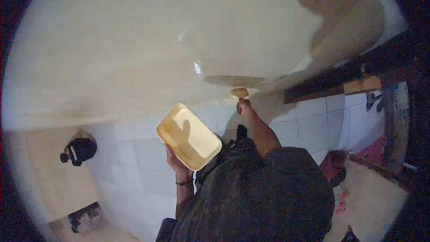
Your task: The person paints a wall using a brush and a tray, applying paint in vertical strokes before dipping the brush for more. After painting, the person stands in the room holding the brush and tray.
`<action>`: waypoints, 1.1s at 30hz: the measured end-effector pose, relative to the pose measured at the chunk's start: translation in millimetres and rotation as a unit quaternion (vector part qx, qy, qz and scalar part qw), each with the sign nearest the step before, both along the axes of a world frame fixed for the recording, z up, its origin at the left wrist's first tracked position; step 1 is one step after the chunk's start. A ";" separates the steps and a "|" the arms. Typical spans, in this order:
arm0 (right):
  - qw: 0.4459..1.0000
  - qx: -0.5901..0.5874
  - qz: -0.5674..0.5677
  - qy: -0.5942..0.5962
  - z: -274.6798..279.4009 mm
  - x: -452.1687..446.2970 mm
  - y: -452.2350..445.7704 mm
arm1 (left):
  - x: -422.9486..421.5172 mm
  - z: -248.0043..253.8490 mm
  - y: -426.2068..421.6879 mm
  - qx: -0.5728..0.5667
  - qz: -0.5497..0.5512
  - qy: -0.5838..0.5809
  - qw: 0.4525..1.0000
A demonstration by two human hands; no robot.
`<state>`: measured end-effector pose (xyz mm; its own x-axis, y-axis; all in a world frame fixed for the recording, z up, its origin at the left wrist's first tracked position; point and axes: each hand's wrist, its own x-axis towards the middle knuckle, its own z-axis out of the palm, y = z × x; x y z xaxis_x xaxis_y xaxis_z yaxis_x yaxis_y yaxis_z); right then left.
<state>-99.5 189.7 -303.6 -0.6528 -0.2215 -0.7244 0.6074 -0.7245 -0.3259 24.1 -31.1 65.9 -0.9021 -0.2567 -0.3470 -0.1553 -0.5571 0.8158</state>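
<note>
My left hand (176, 161) is closed on the lower left side of a cream rectangular tray (192, 132), which is tilted and shows a brownish smear along its left inner side. My right hand (243, 106) grips the handle of a brush (239, 92) with a pale, wide head. The brush is held up close to the lower edge of a large whitish wall (148, 49), where a dark shadow lies just above it. Two shiny wet-looking spots show on the wall, left of the brush.
White tiles (139, 161) spread below the wall. A black item (83, 151) lies at the left. Dark beams cross the right side, with a wooden block (363, 84) there. Reddish cloth (374, 151) and a pale panel (371, 197) are at the lower right.
</note>
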 end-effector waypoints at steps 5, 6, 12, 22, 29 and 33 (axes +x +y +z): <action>0.984 0.141 0.001 0.111 62.3 13.6 -9.6 | 1.9 14.2 5.4 0.014 -0.016 0.001 1.000; 0.987 0.116 -0.015 0.106 59.2 13.3 -12.3 | 2.0 14.0 3.1 0.058 -0.020 0.005 0.998; 0.986 0.146 0.007 0.077 98.1 21.8 -13.2 | 2.4 19.0 -2.1 0.106 -0.077 0.001 0.991; 0.965 0.244 -0.036 0.086 300.9 82.4 -5.2 | 4.8 35.2 -6.7 0.101 -0.138 0.017 0.985; 0.943 0.290 -0.053 0.154 459.1 120.9 7.6 | 4.6 31.5 -3.6 0.150 -0.147 0.011 0.978; 0.909 0.314 -0.105 0.252 544.8 128.1 4.1 | 4.9 42.0 -2.1 0.212 -0.172 0.036 0.961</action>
<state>28.6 193.8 241.2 -0.9169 0.3004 -0.2629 0.1368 -0.3823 -0.9138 29.0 -33.1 107.9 -0.9338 0.2130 -0.2876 -0.3420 -0.7678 0.5417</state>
